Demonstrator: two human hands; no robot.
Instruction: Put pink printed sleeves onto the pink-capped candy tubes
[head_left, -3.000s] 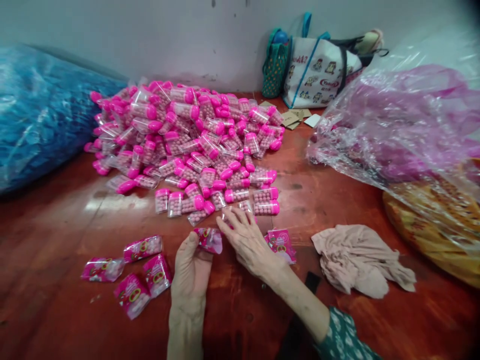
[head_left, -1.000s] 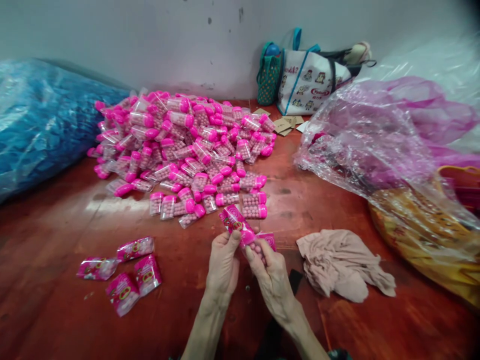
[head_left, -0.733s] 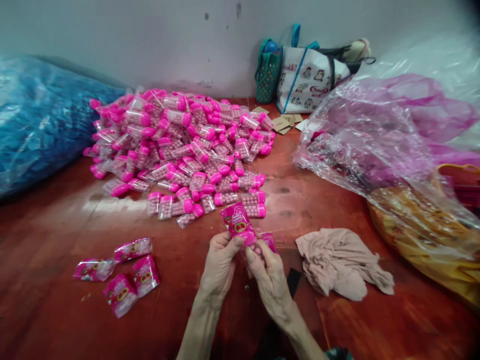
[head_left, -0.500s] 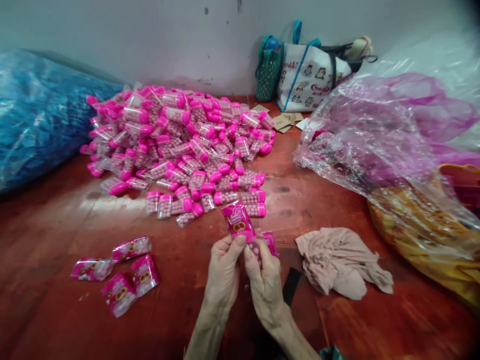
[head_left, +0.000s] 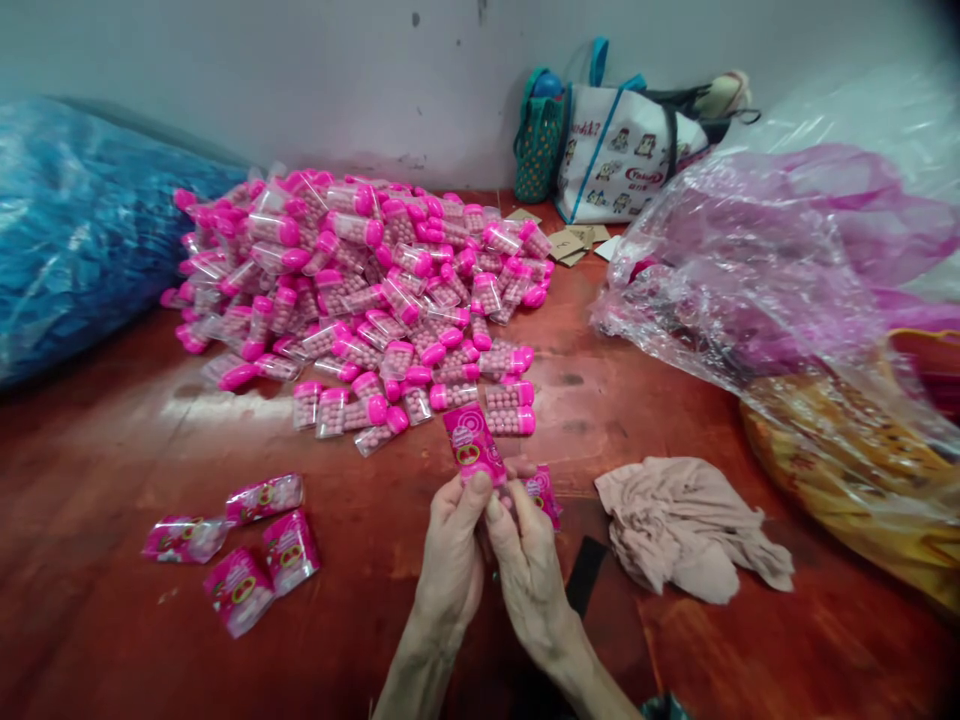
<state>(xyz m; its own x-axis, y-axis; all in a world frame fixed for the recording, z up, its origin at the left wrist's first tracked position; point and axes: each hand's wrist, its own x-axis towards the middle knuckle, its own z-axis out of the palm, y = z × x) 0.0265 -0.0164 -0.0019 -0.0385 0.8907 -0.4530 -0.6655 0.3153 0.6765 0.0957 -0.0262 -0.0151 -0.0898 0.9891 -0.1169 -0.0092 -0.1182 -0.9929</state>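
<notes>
Pinched between both my hands is a pink printed wrapper sleeve [head_left: 472, 442], with a small part of a clear candy bottle [head_left: 508, 497] of pale pink balls showing under it. My left hand [head_left: 450, 550] closes on the sleeve, thumb on top. My right hand [head_left: 531, 570] is closed round the lower end of the bottle, most of which the fingers hide. Just behind the right hand lies another pink sleeve [head_left: 545, 490], partly covered. Several sleeved bottles [head_left: 291, 550] rest on the red table to the left.
A heap of pink-capped candy bottles [head_left: 360, 280] covers the back of the table [head_left: 360, 620]. At left bulges a blue plastic bag [head_left: 90, 240]. A beige cloth [head_left: 690, 525], a black strip [head_left: 586, 572] and clear plastic wrapping [head_left: 750, 270] are on the right; a white tote [head_left: 622, 150] stands behind.
Both hands stay nearly in place. The sleeve has tilted slightly and less of the candy balls shows below it. The view has shifted very little.
</notes>
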